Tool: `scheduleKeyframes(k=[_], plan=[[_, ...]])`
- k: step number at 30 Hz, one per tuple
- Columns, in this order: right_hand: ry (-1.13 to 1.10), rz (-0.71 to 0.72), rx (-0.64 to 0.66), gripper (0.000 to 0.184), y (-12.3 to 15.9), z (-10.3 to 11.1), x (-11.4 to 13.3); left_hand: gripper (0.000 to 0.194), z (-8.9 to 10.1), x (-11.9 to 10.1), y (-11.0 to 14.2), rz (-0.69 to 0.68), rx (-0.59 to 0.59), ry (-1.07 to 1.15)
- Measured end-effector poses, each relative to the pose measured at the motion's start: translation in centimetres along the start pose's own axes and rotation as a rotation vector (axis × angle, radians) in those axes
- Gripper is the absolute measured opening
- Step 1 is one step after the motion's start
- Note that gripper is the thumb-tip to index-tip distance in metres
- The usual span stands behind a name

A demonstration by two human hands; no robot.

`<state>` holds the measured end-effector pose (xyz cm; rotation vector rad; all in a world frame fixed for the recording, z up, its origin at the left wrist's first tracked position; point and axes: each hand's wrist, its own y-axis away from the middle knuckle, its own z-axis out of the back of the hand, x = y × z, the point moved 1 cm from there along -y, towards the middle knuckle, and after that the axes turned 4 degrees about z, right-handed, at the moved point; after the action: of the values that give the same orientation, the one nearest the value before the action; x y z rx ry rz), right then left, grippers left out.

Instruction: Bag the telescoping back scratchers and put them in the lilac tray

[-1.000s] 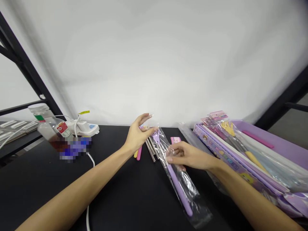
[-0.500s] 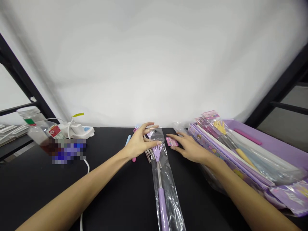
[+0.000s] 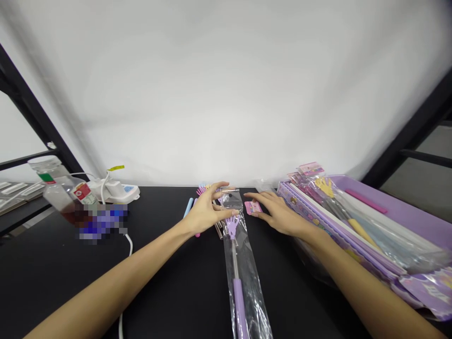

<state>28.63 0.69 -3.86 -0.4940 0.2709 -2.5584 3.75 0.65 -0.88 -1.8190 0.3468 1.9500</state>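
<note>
Curving left fingers (image 3: pixel 224 213) half open at the top of a bagged purple back scratcher (image 3: pixel 239 287), hold unclear; spreading right fingers (image 3: pixel 259 196) open just over a pink card (image 3: pixel 253 207).

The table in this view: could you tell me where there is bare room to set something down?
Bare table lies left of the bagged back scratcher, below the left forearm, and between that bag and the purple tray. It is crowded around the left hand and right hand.
</note>
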Motion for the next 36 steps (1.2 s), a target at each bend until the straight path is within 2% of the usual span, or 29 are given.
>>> scheduleKeyframes(k=[7, 20, 25, 31, 33, 36], plan=[[-0.015, -0.009, 0.088, 0.055, -0.8, 0.5, -0.2, 0.074, 0.0, 0.1, 0.0, -0.013, 0.008, -0.009], [-0.023, 0.010, 0.104, 0.063, -1.6, 0.7, -0.5, 0.075, 0.0, 0.3, 0.0, -0.011, 0.010, -0.016], [-0.044, 0.078, 0.041, 0.064, -1.6, 1.1, 0.0, 0.076, 0.0, 0.3, 0.0, -0.016, 0.012, -0.012], [-0.256, 0.138, -0.031, 0.052, -1.5, 1.3, 1.0, 0.077, 0.0, 0.2, 0.2, -0.009, 0.010, -0.015], [-0.376, 0.086, -0.121, 0.042, -1.4, 1.5, 1.3, 0.075, 0.0, 0.2, 0.2, -0.015, 0.013, -0.018], [-0.573, 0.009, -0.329, 0.019, -1.3, 2.5, 1.9, 0.074, -0.1, 0.2, 0.1, -0.028, 0.013, -0.023]])
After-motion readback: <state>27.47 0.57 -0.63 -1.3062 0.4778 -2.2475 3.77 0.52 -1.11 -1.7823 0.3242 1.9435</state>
